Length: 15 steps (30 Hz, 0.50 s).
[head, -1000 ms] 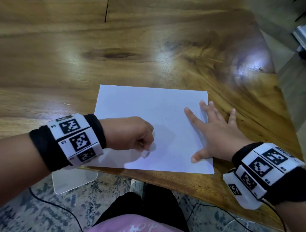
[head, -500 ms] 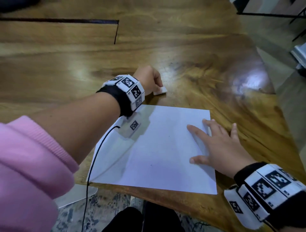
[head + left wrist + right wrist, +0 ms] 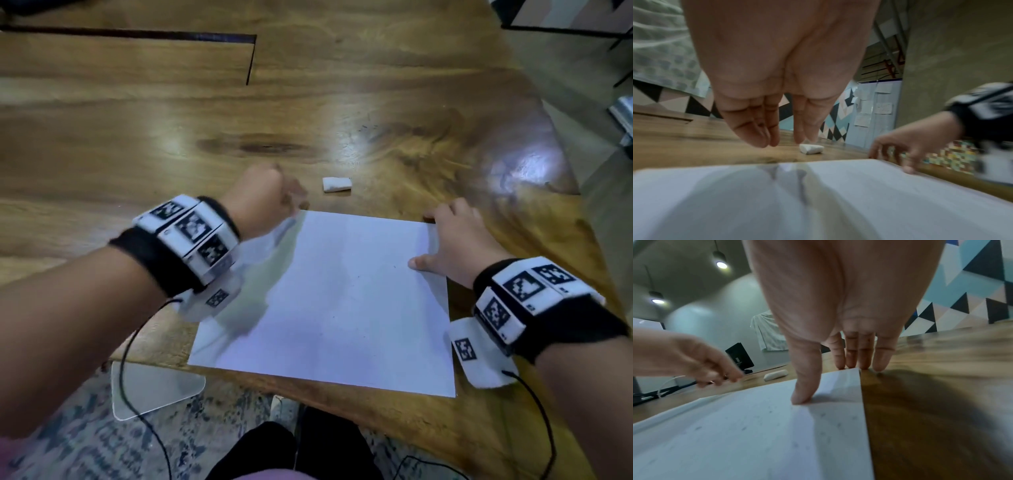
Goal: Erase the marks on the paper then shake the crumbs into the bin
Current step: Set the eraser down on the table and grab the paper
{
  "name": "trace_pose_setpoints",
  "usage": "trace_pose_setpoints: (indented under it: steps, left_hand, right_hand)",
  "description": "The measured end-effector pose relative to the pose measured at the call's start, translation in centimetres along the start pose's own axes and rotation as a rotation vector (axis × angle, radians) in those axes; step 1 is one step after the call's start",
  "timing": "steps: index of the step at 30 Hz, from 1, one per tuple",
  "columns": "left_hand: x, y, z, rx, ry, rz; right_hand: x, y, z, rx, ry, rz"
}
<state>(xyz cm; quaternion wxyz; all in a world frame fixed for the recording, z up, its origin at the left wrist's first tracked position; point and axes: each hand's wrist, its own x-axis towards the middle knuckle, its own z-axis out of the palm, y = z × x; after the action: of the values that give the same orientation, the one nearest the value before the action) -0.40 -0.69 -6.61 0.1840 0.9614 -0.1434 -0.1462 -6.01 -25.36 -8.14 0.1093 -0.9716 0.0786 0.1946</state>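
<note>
A white sheet of paper (image 3: 342, 308) lies at the near edge of the wooden table (image 3: 137, 154), with a few faint specks on it. The small white eraser (image 3: 337, 184) lies on the wood just beyond the paper's far edge, free of both hands. My left hand (image 3: 291, 202) hovers by the paper's far left corner, fingers relaxed and holding nothing (image 3: 785, 142). My right hand (image 3: 431, 240) is at the far right corner. Its thumb (image 3: 799, 399) presses on the sheet, and its fingers (image 3: 857, 365) touch down at the corner's edge.
A translucent white container (image 3: 154, 390) stands on the patterned rug below the table's near edge, left of my knees. A dark slot (image 3: 250, 58) cuts the tabletop at the far left. The table's right edge curves away near my right wrist.
My left hand carried the eraser past the paper, let go of it on the wood and drew back to the far left corner. My right hand slid from the sheet's right side to its far right corner.
</note>
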Motion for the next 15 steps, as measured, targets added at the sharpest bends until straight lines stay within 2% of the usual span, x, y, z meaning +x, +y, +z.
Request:
trace_pose_setpoints:
  steps: [7, 11, 15]
  left_hand:
    - [-8.8, -4.2, 2.5, 0.066, -0.099, -0.03]
    - [-11.0, -5.3, 3.9, 0.119, -0.097, -0.016]
    - [-11.9, -5.7, 4.5, 0.123, -0.056, 0.03]
  right_hand:
    - [0.5, -0.4, -0.2, 0.015, -0.035, 0.028]
    - [0.2, -0.2, -0.1, 0.008, -0.078, 0.041]
    - [-0.7, 0.6, -0.2, 0.163, -0.074, 0.051]
